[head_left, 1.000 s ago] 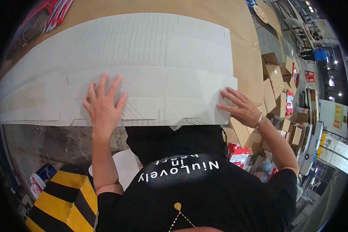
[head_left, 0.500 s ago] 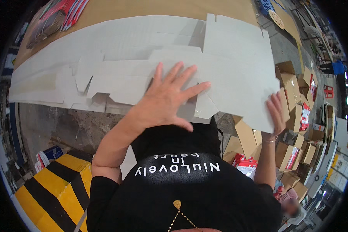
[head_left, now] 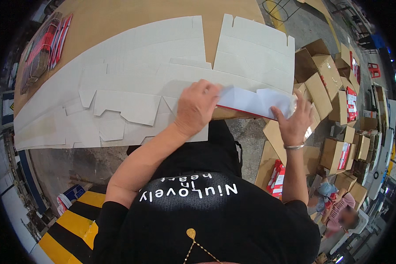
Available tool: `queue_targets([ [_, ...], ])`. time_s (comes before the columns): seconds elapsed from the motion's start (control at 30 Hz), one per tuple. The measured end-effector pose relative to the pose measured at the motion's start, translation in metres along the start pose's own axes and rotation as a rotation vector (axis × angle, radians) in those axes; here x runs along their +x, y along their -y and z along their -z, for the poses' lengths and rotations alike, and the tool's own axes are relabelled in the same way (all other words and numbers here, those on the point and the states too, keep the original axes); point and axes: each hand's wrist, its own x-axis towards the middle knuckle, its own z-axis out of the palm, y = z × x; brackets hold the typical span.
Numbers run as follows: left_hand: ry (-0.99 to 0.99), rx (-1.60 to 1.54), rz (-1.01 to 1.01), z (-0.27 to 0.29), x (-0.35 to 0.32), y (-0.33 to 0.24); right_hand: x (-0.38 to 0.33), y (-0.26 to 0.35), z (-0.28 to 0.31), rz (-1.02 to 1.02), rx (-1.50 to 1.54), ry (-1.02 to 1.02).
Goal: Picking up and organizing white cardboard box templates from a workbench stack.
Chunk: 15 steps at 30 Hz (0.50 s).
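Observation:
A large white die-cut cardboard sheet (head_left: 132,75) with slots and tabs lies on the brown table in front of me. Its near right part is folded up into a bright white flap (head_left: 255,101), with a thin red line along the lower edge. My left hand (head_left: 198,105) is closed at the left end of this flap, fingers curled over it. At the other end my right hand (head_left: 297,119) grips the flap, thumb on the near side and fingers behind, slightly blurred. A gap in the far edge separates the sheet's right panel (head_left: 255,48) from the long left part.
Bundled flat cartons with red edges (head_left: 42,53) lie at the table's far left. Open brown boxes (head_left: 319,83) crowd the floor on the right, some holding red and white packs. A yellow-and-black striped block (head_left: 70,220) stands at lower left. Another person (head_left: 339,207) is at lower right.
My left hand has gone from lying spread on the sheet to gripping its near edge. My right hand has moved left and nearer. A flap at the near right is now folded up.

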Motion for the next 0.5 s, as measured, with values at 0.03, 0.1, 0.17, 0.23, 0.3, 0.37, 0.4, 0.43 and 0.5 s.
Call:
queue_targets([
  [0.03, 0.003, 0.136, -0.18, -0.005, -0.002, 0.0, 0.004, 0.015, 0.002, 0.003, 0.005, 0.001],
  [0.1, 0.01, 0.269, -0.357, -0.011, -0.003, -0.004, 0.01, 0.046, 0.004, 0.444, 0.249, -0.028],
  [0.17, 0.138, 0.203, -0.45, -0.004, 0.004, -0.017, 0.004, 0.051, -0.017, 0.55, 0.371, 0.093],
  [0.23, 0.151, 0.291, -0.517, 0.015, 0.002, -0.021, 0.004, 0.049, -0.025, 0.666, 0.501, 0.211],
  [0.3, 0.16, 0.379, -0.581, 0.029, 0.0, -0.018, 0.005, 0.033, -0.023, 0.644, 0.558, 0.237],
  [0.37, 0.317, 0.343, -0.494, 0.038, 0.0, -0.009, -0.003, 0.02, -0.032, 0.667, 0.538, 0.198],
  [0.4, 0.316, 0.338, -0.494, 0.039, 0.001, -0.003, -0.003, 0.019, -0.033, 0.706, 0.495, 0.162],
  [0.43, 0.397, 0.303, -0.451, 0.039, 0.003, 0.003, -0.004, 0.018, -0.033, 0.744, 0.449, 0.126],
  [0.5, 0.474, 0.26, -0.408, 0.037, 0.015, 0.006, -0.006, 0.026, -0.026, 0.706, 0.423, 0.15],
])
